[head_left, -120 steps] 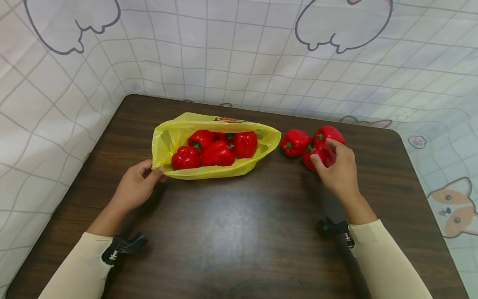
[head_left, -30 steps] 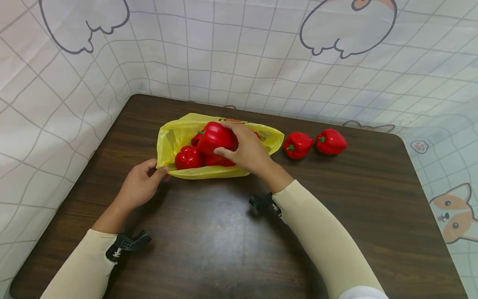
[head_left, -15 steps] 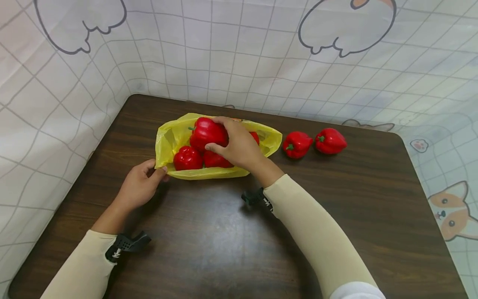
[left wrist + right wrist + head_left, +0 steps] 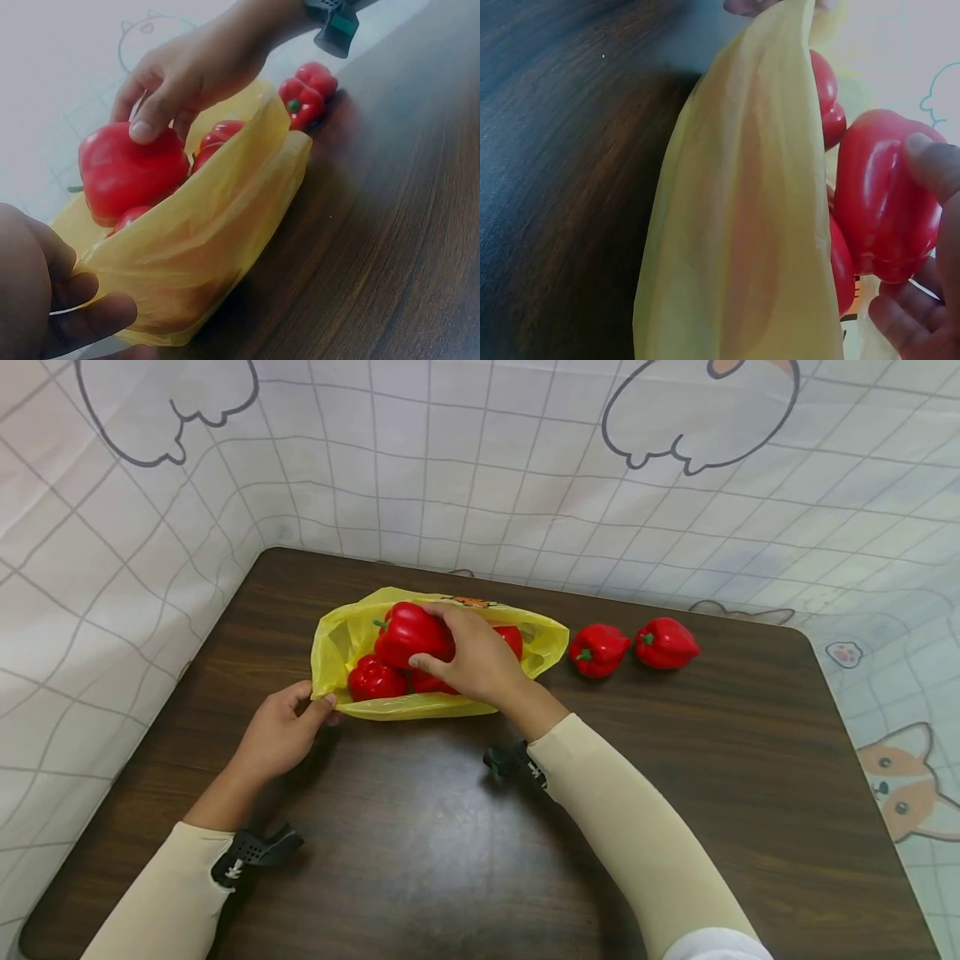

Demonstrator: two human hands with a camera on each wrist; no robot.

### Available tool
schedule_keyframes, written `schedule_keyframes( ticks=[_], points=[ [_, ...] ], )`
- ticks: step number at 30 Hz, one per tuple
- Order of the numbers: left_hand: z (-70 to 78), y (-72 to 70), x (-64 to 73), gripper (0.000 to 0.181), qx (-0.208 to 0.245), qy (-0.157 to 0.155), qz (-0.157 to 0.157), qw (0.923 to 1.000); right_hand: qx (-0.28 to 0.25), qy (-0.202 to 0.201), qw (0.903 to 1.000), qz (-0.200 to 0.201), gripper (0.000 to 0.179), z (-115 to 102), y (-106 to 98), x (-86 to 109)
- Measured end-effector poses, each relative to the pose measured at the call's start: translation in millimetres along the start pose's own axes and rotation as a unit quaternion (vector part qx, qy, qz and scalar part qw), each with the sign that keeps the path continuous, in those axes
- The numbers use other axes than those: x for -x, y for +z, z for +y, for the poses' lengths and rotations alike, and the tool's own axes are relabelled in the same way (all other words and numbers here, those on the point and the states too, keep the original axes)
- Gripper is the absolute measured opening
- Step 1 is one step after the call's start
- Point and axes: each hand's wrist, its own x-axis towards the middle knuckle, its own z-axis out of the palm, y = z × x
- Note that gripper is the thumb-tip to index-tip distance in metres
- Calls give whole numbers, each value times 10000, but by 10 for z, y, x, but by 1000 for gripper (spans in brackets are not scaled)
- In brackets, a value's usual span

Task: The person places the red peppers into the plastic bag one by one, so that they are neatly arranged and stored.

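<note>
A yellow plastic bag [image 4: 442, 706] lies on the dark table with its mouth spread, several red bell peppers inside. My left hand [image 4: 281, 731] pinches the bag's near left corner between thumb and fingers. Over the bag's mouth, my right hand [image 4: 476, 656] grips a red bell pepper [image 4: 412, 635] from its right side, its green stem pointing left. In the left wrist view this held bell pepper [image 4: 131, 172] sits above the rim, over other peppers. Below it a bell pepper [image 4: 377, 678] shows in the bag's left part; another [image 4: 510, 640] is partly hidden behind my right hand.
Two more red bell peppers, one [image 4: 598, 650] close to the bag's right end and one [image 4: 666, 643] further right, lie on the brown wooden table [image 4: 712, 760]. A white gridded cloth [image 4: 450, 485] with animal drawings hangs behind the table.
My right hand took a bell pepper from the group on the right and carried it left over the bag. In the last half second it shifted only slightly. My left hand stays at the corner.
</note>
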Motion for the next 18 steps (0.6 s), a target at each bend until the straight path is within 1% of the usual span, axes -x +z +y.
schedule_keyframes(
  ticks=[6, 10, 13, 18],
  points=[
    [-14, 0, 11, 42, -43, -2, -9, 10000, 155, -136, 9998, 43, 74, 35, -22, 69],
    [-13, -3, 8, 41, -77, 7, -14, 10000, 68, -198, 9997, 159, 71, 98, -84, 155],
    [-8, -7, 2, 41, -109, 15, -32, 9999, 4, -134, 9997, 209, 70, 154, -159, 238],
    [1, -27, -9, 41, -229, 22, 30, 9997, 88, -35, 9995, 296, 71, 246, -273, 338]
  ],
)
